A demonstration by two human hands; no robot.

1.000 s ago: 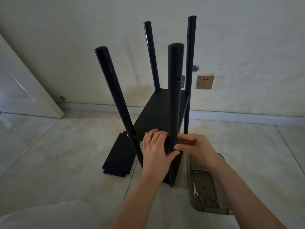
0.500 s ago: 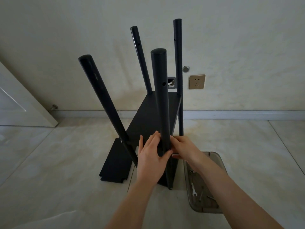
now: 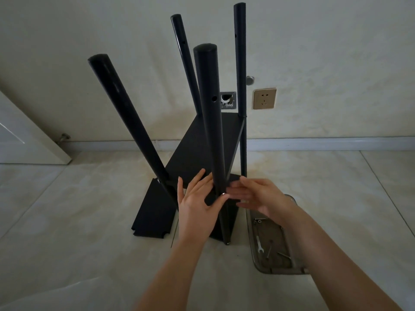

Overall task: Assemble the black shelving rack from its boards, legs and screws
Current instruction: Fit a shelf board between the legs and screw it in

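Observation:
The black rack stands on the floor with its legs pointing up; the near right leg (image 3: pixel 208 122) is in front of me. A black shelf board (image 3: pixel 197 149) is fixed between the legs, and another dark board (image 3: pixel 231 221) sits lower down. My left hand (image 3: pixel 197 205) lies flat against the shelf's near edge, fingers straight, thumb tip touching a silver screw head (image 3: pixel 223 194) on that leg. My right hand (image 3: pixel 258 196) hovers just right of the leg, fingers extended and blurred, holding nothing.
A loose black board (image 3: pixel 155 212) lies flat on the floor left of the rack. A clear tray (image 3: pixel 258 259) at the right holds a small wrench (image 3: pixel 259 244) and screws. Wall with a socket (image 3: pixel 264 98) behind; a white door (image 3: pixel 27 140) at the left.
My right hand has let go of the screw spot on the leg and opened, drawing slightly right. My left hand's fingers have straightened against the board. The view has tilted.

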